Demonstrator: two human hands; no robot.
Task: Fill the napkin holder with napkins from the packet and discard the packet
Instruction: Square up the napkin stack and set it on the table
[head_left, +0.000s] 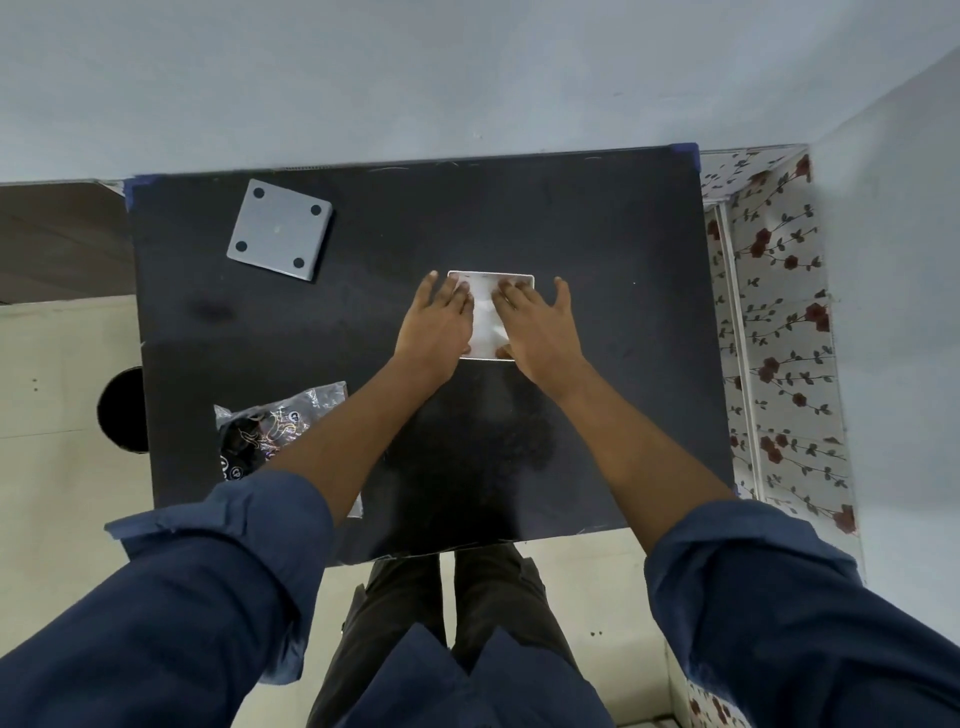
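A white napkin stack (485, 318) lies in a white-rimmed holder (491, 274) at the middle of the black table (613, 291). My left hand (439, 323) rests flat on the stack's left side, fingers spread. My right hand (540, 327) lies flat on its right side, fingers spread too. Both palms press down on the napkins; neither hand grips anything. The clear crinkled packet (275, 423) with gold and black print lies at the table's near left, partly under my left forearm.
A grey square lid or base (279, 229) with dark round feet lies at the table's far left. A dark round object (122, 409) stands on the floor beside the left edge. A floral-patterned surface (779, 322) borders the right side.
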